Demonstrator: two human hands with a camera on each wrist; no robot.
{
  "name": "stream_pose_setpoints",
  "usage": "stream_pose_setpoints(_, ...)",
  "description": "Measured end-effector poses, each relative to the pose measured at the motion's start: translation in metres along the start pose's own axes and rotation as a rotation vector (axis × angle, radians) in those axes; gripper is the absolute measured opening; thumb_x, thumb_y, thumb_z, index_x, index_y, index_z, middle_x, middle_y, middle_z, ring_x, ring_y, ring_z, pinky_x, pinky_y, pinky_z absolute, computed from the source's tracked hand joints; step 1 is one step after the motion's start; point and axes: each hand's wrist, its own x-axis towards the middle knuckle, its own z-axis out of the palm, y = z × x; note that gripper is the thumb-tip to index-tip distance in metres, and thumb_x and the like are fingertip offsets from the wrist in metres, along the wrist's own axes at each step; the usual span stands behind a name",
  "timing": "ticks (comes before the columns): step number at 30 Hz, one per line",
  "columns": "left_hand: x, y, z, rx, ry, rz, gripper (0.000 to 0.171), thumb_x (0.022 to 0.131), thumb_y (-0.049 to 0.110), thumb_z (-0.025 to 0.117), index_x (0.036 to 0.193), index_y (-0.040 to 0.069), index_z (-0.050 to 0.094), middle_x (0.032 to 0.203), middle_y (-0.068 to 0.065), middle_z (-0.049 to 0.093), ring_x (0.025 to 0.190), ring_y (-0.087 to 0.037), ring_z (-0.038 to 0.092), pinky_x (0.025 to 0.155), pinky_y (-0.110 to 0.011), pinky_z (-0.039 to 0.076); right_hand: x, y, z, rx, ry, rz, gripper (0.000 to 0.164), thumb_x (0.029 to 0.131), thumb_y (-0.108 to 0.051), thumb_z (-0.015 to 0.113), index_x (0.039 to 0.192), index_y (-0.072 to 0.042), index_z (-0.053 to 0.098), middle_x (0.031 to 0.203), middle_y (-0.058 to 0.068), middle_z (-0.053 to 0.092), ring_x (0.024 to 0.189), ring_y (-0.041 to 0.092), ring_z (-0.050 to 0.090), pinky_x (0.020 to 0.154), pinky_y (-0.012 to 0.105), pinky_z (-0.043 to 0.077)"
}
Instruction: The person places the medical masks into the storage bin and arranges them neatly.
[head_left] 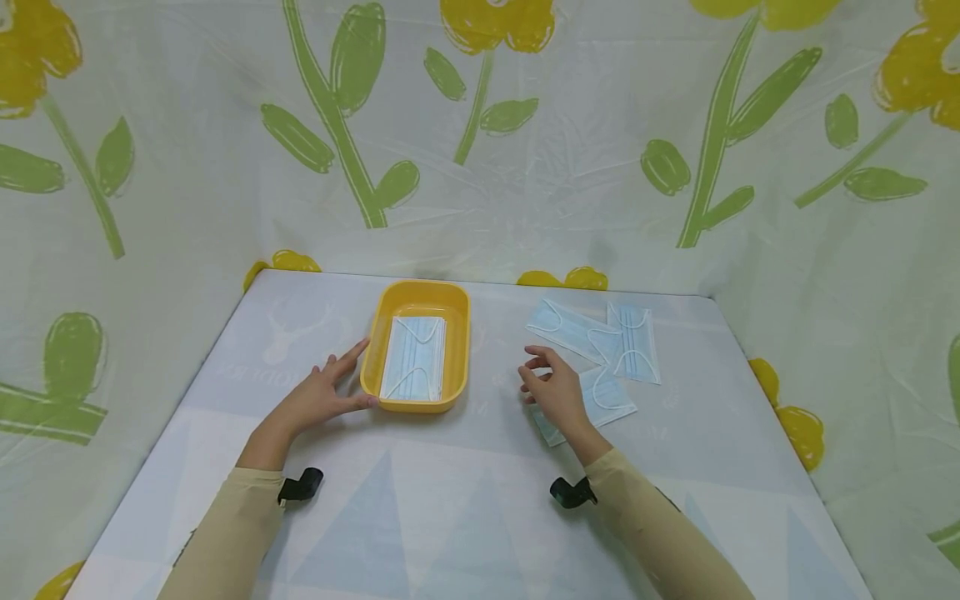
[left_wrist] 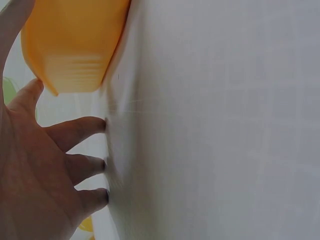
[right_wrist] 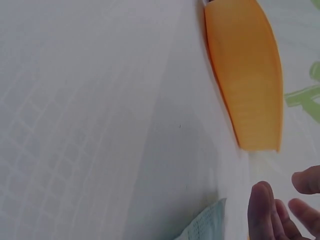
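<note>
A yellow plastic tray [head_left: 459, 367] stands on the table with light blue face masks [head_left: 414, 358] stacked in it, their white ear loops on top. My left hand [head_left: 322, 396] spreads its fingers at the tray's left side. Its index fingertip and thumb touch the rim, while the other fingertips rest on the table in the left wrist view. To the right of the tray, my right hand [head_left: 555, 392] hovers with bent fingers and nothing between them. Below it lies a loose mask [head_left: 603, 404], partly hidden by the hand.
Behind the right hand lie a slanted mask [head_left: 573, 327] and a mask [head_left: 634, 342] turned lengthwise, overlapping at their edges. The table [head_left: 465, 517] has a pale, triangle-patterned cover. A flower-printed curtain [head_left: 570, 167] closes off the back and sides.
</note>
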Motion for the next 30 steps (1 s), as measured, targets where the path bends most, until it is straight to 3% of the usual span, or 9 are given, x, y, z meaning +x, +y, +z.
stream_pose_setpoints(21,0.002,-0.002,0.001,-0.005,0.008,0.021,0.109,0.081,0.067,0.075,0.163,0.044,0.007,0.165,-0.019,0.025,0.151,-0.053,0.003,0.114,-0.076,0.002,-0.008,0.012,-0.026,-0.097,0.063,0.014,0.043,0.097,-0.018,0.07,0.137,-0.007,0.061,0.11,0.012,0.067,0.076,0.025,0.069,0.059,0.023,0.055)
stream_pose_setpoints(30,0.001,-0.003,0.001,0.002,0.011,0.027,0.108,0.082,0.066,0.074,0.163,0.042,0.007,0.165,-0.02,0.024,0.151,-0.054,0.004,0.115,-0.076,0.001,-0.012,0.018,-0.035,-0.163,0.115,0.015,0.041,0.096,-0.019,0.071,0.135,-0.008,0.063,0.109,0.01,0.068,0.082,0.024,0.067,0.061,0.025,0.052)
